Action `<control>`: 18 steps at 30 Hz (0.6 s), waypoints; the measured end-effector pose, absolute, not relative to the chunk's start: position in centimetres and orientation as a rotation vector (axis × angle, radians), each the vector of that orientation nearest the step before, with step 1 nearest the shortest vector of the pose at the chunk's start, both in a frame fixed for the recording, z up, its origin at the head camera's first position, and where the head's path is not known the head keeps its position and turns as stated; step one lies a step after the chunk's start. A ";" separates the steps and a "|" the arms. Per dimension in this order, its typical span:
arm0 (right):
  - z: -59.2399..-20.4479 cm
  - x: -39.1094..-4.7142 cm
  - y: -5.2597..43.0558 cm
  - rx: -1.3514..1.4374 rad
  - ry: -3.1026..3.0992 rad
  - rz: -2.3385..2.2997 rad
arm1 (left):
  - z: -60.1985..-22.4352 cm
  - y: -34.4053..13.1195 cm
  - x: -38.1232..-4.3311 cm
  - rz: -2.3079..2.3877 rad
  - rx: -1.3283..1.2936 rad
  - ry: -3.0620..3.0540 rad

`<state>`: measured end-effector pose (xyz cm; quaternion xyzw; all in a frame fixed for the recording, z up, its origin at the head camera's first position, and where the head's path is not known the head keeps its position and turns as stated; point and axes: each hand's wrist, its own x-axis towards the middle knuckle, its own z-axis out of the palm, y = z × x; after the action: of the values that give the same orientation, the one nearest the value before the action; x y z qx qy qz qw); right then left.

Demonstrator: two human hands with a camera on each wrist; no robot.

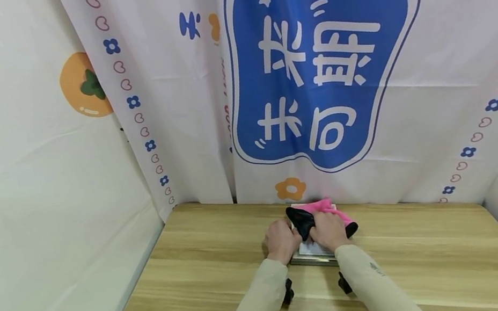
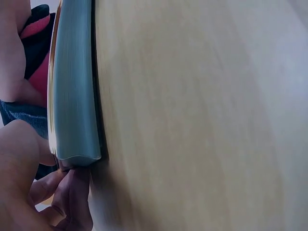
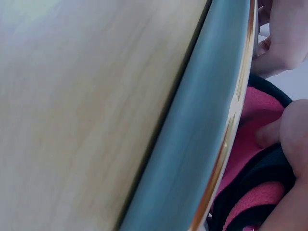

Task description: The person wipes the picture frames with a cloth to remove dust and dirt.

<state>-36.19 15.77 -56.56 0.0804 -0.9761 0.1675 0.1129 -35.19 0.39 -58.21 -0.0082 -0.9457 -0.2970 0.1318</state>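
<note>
A flat, framed piece point(image 1: 316, 261), apparently a picture frame, lies on the table. Its side point(image 2: 74, 86) is blue-grey with a thin gold edge, and a pale surface point(image 1: 309, 248) shows inside. My left hand point(image 1: 283, 239) grips the frame's left edge; in the left wrist view its fingers point(image 2: 72, 197) curl at the end of the side. Over the frame lies a pink cloth point(image 1: 318, 206) with black edging. My right hand point(image 1: 329, 230) holds this cloth, bunched, against the frame's face. In the right wrist view a finger point(image 3: 269, 134) presses into the pink fabric.
The frame sits near the back of a wood-grain table point(image 1: 218, 269). Behind the table hangs a white printed curtain point(image 1: 187, 132) with a blue sign. White walls point(image 1: 42, 210) stand at both sides.
</note>
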 end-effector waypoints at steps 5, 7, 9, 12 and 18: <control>-56.8 -36.2 15.1 0.203 -2.863 0.574 | -58.4 0.4 -35.2 -0.857 -0.029 -2.738; -56.9 -36.2 14.8 0.203 -2.848 0.608 | -58.4 0.4 -35.2 -0.867 -0.030 -2.734; -56.9 -36.1 14.4 0.211 -2.825 0.640 | -58.4 0.4 -35.3 -0.872 -0.032 -2.724; -56.8 -36.2 13.7 0.234 -2.791 0.737 | -58.6 0.4 -35.3 -0.839 -0.031 -2.702; -56.5 -36.1 12.5 0.178 -2.803 0.902 | -58.9 0.2 -35.4 -0.761 -0.053 -2.690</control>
<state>-36.10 12.48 -56.54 0.0602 -0.9458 0.3044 0.0957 -35.38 0.21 -58.93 -0.0187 -0.9478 -0.2680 0.1718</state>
